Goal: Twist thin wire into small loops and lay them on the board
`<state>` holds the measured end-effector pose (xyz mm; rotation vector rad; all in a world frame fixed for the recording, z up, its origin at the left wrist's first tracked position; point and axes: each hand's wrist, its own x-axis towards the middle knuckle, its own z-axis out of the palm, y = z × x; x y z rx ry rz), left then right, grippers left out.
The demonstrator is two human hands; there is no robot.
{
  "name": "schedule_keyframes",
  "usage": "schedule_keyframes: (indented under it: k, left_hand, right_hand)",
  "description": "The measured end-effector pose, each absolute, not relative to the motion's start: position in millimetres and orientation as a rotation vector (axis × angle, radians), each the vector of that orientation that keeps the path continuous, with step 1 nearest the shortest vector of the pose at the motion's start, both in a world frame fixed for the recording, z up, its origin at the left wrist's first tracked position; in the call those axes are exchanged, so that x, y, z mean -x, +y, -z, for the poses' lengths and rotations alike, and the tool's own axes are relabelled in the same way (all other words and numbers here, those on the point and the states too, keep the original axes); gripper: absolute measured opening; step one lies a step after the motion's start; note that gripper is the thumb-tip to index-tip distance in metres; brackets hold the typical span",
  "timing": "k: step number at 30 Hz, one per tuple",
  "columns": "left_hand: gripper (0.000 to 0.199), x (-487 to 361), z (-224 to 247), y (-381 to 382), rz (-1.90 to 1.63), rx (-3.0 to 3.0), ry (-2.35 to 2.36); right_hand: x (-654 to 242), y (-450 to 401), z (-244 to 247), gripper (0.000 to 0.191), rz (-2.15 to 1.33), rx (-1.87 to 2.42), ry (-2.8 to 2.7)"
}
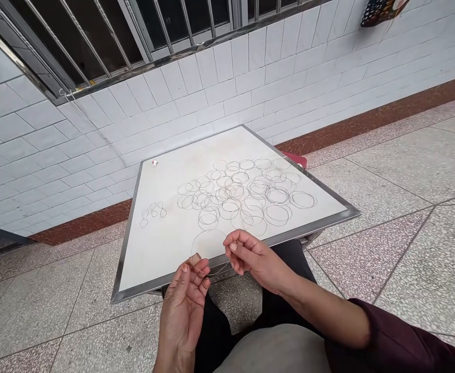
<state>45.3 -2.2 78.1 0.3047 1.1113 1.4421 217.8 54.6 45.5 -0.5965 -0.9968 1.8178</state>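
A thin wire ring point(211, 230) is held up between my two hands over the table's front edge. My left hand point(186, 300) pinches its lower left side, palm turned up. On the ring's right side my right hand point(251, 256) grips with thumb and forefinger, the other fingers curled. Beyond them, many similar wire rings point(229, 209) lie overlapping in a loose spread on the white table point(161, 248). Several wire pieces twisted into figure-eights point(162, 209) lie apart from these at the left.
A small white and red object point(155, 163) sits at the table's far left corner. The table has a grey metal rim point(324, 224). Behind it stands a white tiled wall point(219, 88) with a barred window point(95, 36). Something red point(298, 159) shows past the right edge.
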Motion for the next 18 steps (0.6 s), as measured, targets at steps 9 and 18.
schedule_keyframes:
  k: [9,18]
  left_hand:
    - [0.032,-46.2,-77.7,-4.0,-1.400,-0.318,1.136]
    - [0.031,-44.2,-72.3,-1.9,-1.404,-0.343,1.141]
  right_hand:
    - [-214.9,54.1,-42.7,0.021,-1.807,0.608,-1.049]
    - [-210.7,56.8,-37.3,0.025,-1.775,0.616,-1.053]
